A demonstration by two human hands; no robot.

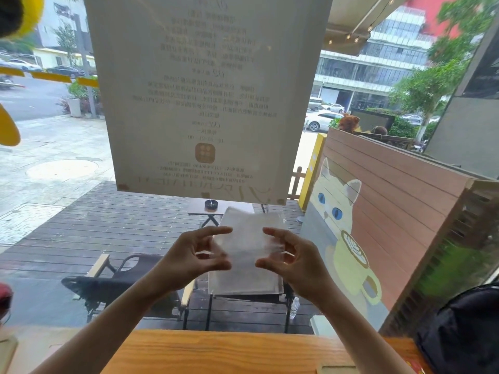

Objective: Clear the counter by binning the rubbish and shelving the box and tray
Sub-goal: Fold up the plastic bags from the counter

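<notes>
Daylit window [67, 157] with hanging poster [205, 98], wooden counter [229, 349], outdoor deck [108, 220], folding chairs [129, 287], cat mural fence [378, 211]

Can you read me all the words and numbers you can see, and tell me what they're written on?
Big poster on the window: many lines of print, seen mirrored from behind and too faint to read; its round logo has no readable words.
Clear plastic sheet gripped by the left hand and right hand: no writing visible.
Cat painting on the fence: no words.
Wooden counter: no words.
</notes>
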